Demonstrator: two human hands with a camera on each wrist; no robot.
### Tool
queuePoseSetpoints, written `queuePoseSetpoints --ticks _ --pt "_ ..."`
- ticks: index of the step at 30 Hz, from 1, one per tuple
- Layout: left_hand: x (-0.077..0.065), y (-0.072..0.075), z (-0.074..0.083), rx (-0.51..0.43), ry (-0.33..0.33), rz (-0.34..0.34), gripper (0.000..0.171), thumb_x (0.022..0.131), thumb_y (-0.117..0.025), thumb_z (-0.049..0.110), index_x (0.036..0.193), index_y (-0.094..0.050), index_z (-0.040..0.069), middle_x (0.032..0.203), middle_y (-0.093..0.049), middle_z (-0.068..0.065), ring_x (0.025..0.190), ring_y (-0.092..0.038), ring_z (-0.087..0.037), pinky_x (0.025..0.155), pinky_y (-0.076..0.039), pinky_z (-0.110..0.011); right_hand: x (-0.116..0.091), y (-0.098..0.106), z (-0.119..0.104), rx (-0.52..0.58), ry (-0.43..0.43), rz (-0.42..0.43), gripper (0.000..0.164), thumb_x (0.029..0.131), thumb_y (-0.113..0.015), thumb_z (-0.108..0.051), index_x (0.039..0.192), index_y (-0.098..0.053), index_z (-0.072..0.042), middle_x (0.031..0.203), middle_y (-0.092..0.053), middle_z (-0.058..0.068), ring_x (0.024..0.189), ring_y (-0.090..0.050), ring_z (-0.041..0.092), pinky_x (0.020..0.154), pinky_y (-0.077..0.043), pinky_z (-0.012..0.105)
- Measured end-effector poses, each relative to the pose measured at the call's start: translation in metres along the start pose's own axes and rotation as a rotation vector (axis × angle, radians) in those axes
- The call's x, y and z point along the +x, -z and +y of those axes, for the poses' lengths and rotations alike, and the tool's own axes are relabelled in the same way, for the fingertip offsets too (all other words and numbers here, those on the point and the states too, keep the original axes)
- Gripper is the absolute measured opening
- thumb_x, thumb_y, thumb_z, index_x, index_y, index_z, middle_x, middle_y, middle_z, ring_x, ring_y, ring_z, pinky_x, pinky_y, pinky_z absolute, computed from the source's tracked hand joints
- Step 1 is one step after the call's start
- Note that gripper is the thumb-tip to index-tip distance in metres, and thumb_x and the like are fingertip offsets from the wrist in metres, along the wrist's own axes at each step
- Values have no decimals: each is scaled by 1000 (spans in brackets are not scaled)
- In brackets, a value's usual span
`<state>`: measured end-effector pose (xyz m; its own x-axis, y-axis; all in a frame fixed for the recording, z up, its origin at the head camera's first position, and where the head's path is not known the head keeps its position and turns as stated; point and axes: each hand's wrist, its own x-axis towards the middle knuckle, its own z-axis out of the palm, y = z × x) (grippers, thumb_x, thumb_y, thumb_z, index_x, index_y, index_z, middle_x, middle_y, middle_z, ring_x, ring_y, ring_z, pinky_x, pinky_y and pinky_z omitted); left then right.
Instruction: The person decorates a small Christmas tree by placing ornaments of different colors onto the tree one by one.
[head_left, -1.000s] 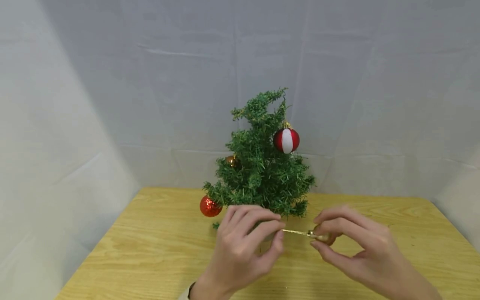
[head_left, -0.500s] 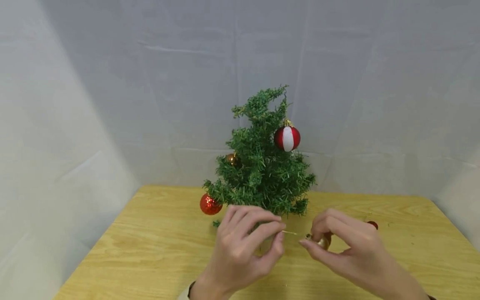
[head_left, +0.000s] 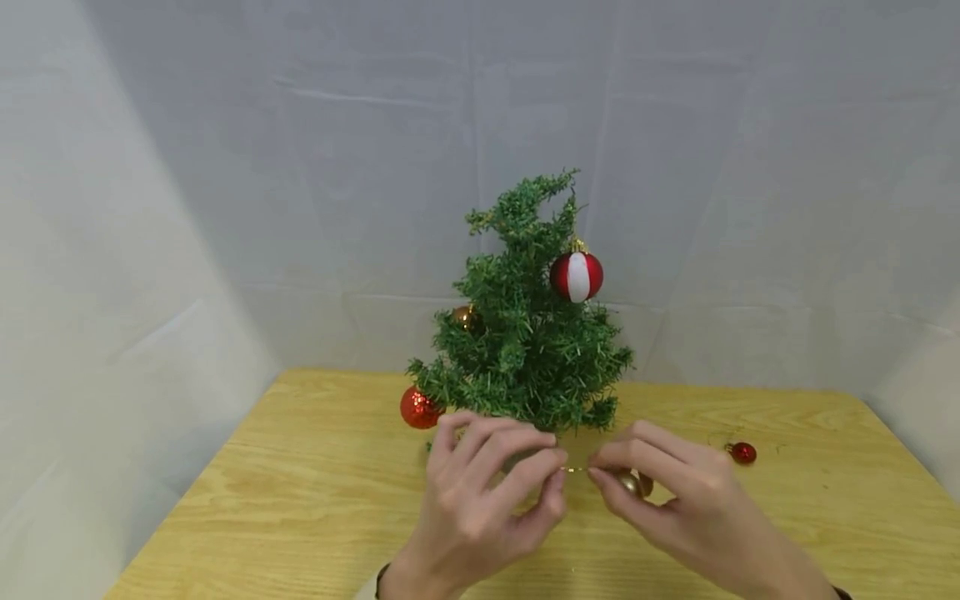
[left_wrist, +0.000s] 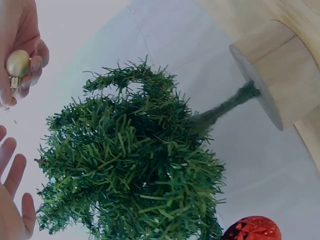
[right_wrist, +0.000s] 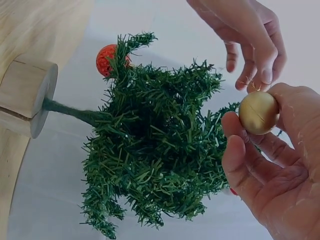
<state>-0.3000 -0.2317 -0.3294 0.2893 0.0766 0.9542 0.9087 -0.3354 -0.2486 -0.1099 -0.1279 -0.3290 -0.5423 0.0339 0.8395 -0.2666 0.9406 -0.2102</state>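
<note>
A small gold Christmas bauble [head_left: 628, 483] sits in my right hand [head_left: 675, 492], whose thumb and finger pinch at its cap end. From there a thin gold hanging thread [head_left: 572, 469] stretches left, its other end pinched between thumb and fingertips of my left hand [head_left: 487, 500]. The right wrist view shows the same gold bauble [right_wrist: 259, 112] against the right fingers, with the left fingertips just above it. Both hands are in front of a small green artificial Christmas tree [head_left: 525, 333]. The thread's left end is hidden by the left fingers.
On the tree hang a red-and-white bauble [head_left: 577, 277], a glittery red bauble [head_left: 420, 408] and a bronze-gold bauble [head_left: 467, 317]. A small red bauble [head_left: 742, 453] lies on the wooden table [head_left: 262, 467] at right. The tree has a round wooden base [right_wrist: 25, 95].
My right hand has moved left toward the left hand, with its fingertips shifting onto the thread end of the bauble. The small red bauble on the table has come into view.
</note>
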Motion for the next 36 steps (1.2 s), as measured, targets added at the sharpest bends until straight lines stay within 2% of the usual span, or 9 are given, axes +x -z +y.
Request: queuePoseSetpoints --ticks 4,11,15,18,27,32,34,36 --pt "-3 2 -2 22 6 25 21 96 -59 19 82 -74 15 89 -74 -1 80 -66 -16 76 -45 -36 2 -1 -2 -24 -22 -4 15 104 -58 -23 98 -69 -14 86 -66 -7 72 -54 -7 64 -48 6" --pt "-8 7 -7 5 6 34 21 95 -59 17 79 -72 12 89 -74 -6 80 -66 -19 75 -45 -38 4 -4 -4 -47 -49 -1 19 104 -57 -26 98 -69 -14 87 -67 -7 73 -58 -5 66 -50 8" --pt "-10 8 -9 -1 -2 41 21 94 -59 16 79 -72 10 89 -74 -7 79 -66 -20 75 -46 -37 5 -9 -3 -31 -31 18 17 104 -58 -24 98 -70 -13 88 -67 -6 74 -59 -4 67 -50 8" --pt "-12 10 -9 -7 24 36 22 95 -58 16 78 -71 10 89 -74 -8 79 -66 -20 75 -46 -36 6 -13 -3 -17 -29 33 16 103 -59 -23 98 -70 -12 89 -68 -5 75 -60 -3 67 -51 8" --pt "-19 15 -11 -4 105 12 24 98 -58 19 80 -71 9 90 -73 -9 80 -65 -22 76 -46 -34 10 -23 -4 -5 -118 38 16 103 -59 -24 98 -72 -15 91 -71 -4 76 -61 -1 68 -51 9" --pt "-20 16 -12 9 181 5 24 98 -58 20 80 -71 9 90 -73 -9 81 -65 -23 78 -45 -34 14 -29 -5 -16 -170 48 14 103 -61 -23 97 -72 -15 90 -71 -4 74 -60 -1 65 -50 9" --pt "-20 17 -12 16 208 -2 25 98 -58 20 81 -72 9 90 -73 -8 81 -65 -22 78 -44 -33 16 -32 -6 -24 -196 48 5 98 -68 -14 97 -73 -15 90 -71 -6 74 -60 -1 64 -50 9" --pt "-20 17 -12 20 225 -5 24 98 -59 20 82 -72 8 91 -73 -8 82 -65 -22 79 -44 -33 18 -34 -7 -40 -214 47 9 93 -72 -7 96 -73 -16 89 -70 -7 74 -60 -1 63 -50 9"
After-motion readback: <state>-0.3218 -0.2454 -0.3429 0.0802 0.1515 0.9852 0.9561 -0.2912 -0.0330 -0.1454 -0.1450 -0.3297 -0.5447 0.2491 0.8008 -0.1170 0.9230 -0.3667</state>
